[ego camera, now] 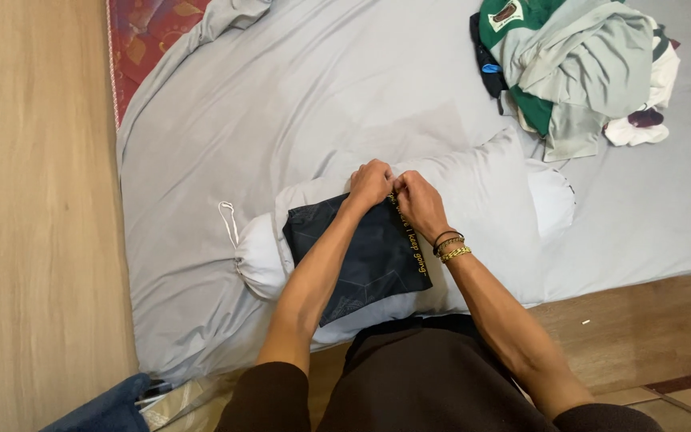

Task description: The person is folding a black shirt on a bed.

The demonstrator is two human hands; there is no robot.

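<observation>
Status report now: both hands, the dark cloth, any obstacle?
Left hand and right hand pinch far edge of dark folded cloth. Cloth lies on white pillow. Nothing in the way.

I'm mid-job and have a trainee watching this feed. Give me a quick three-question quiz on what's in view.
1. True or false: both hands pinch the far edge of the dark folded garment.
2. Which wrist wears bracelets? A) left B) right C) both
3. Fill in: the dark garment lies on a grey ____.

Key:
1. True: left hand and right hand meet at that edge.
2. B
3. pillow, on the grey sheet; a clothes pile lies at the far right.
</observation>
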